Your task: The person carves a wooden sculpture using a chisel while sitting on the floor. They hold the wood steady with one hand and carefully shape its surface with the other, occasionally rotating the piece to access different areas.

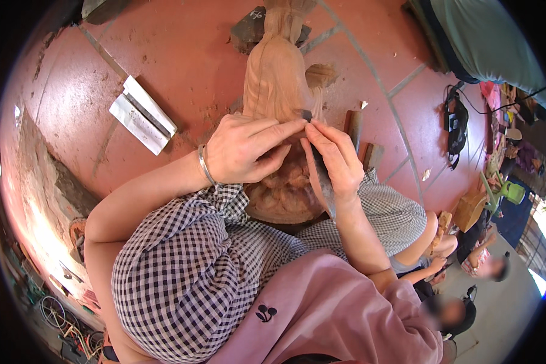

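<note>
A reddish-brown carved wooden figure (276,76) lies between my knees, its carved round base toward me. Over it my left hand (244,148), with a silver bangle at the wrist, brings its thumb and index finger together on a small dark scrap (306,114) that looks like sandpaper. My right hand (338,159) meets it there, its fingertips pinching the same scrap. Under the right palm runs a longer dark grey folded strip (323,182), also like sandpaper. Whether strip and scrap are one piece is hidden by the fingers.
On the red tiled floor lies a white sheet with a dark strip (142,116) at the left. Wood blocks (373,156) sit by my right knee, and a dark block (247,31) is beside the figure's far end. A black bag (457,124) and other people are at the right.
</note>
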Tool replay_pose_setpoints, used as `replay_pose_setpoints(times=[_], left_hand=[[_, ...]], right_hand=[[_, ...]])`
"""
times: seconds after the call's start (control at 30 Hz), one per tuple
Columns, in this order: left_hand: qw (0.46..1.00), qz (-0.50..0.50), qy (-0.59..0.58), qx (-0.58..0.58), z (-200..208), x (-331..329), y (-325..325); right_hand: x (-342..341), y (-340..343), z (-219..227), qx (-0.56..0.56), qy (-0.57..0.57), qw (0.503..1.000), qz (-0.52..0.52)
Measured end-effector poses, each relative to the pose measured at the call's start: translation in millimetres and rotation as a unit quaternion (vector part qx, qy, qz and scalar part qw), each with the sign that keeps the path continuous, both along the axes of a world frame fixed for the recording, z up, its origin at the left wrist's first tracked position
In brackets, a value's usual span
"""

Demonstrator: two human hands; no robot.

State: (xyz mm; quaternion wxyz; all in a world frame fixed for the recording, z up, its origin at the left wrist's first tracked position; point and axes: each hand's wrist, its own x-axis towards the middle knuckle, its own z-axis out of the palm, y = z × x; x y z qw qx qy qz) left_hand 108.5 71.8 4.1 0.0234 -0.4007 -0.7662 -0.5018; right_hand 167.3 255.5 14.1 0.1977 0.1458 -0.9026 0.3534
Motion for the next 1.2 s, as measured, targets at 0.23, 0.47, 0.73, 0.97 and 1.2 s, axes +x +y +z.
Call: replay_pose_setpoints(times=[0.23,0.47,0.73,0.97,1.2], left_hand=[[0.998,-0.001,-0.044,-0.049,-6,-2,4],[0.999,0.011,-0.043,-0.021,-12,2,0],[0.995,0.011,-0.088,-0.035,-13,3,-3],[0.981,-0.013,0.178,0.073,-29,6,-7],[0.962,-0.033,0.269,0.032,-21,7,-10]], right_hand=[[0,0,-1,0.054,-0.003,0.998,0.012],[-7,9,8,0.138,0.030,0.989,0.054],[-1,-3,8,0.147,-0.005,0.988,0.045],[-7,-9,10,0.068,-0.045,0.996,0.038],[-6,-13,-1,0.019,-0.050,0.998,0.019]])
